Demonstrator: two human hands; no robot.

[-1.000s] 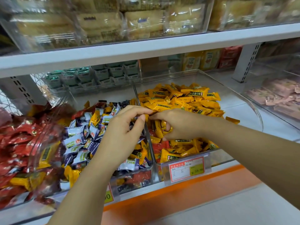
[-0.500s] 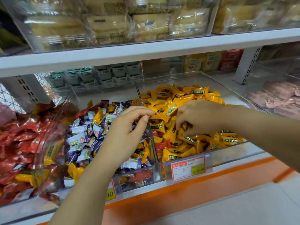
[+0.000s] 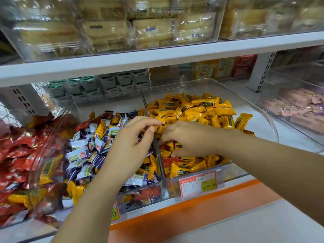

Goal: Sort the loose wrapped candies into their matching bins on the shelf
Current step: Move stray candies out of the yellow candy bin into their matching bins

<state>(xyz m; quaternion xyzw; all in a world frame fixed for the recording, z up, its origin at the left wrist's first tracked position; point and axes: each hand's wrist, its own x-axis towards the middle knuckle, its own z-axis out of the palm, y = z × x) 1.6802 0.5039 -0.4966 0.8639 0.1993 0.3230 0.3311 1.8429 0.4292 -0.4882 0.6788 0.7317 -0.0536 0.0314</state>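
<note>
Our right hand (image 3: 190,137) sank beside the divider (image 3: 145,106), grip unclear; left hand (image 3: 133,142) slack; digging may flick yellow candies (image 3: 192,109) across.

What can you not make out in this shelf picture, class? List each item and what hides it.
Head view:
- Right hand: fingertips buried in yellow candies, grasp unclear.
- Left hand: palm turned away from camera.
- Price tag print: too small, blurred.
- Red candies: cut off by left edge.

Illumination is bright and diffuse; shadows are soft. Glare streaks the clear bin wall (image 3: 45,151) at left. Wide-angle distortion bows the shelf edge (image 3: 157,57). Upper packets (image 3: 108,32) and frame margins are blurred; the centre is sharper.
</note>
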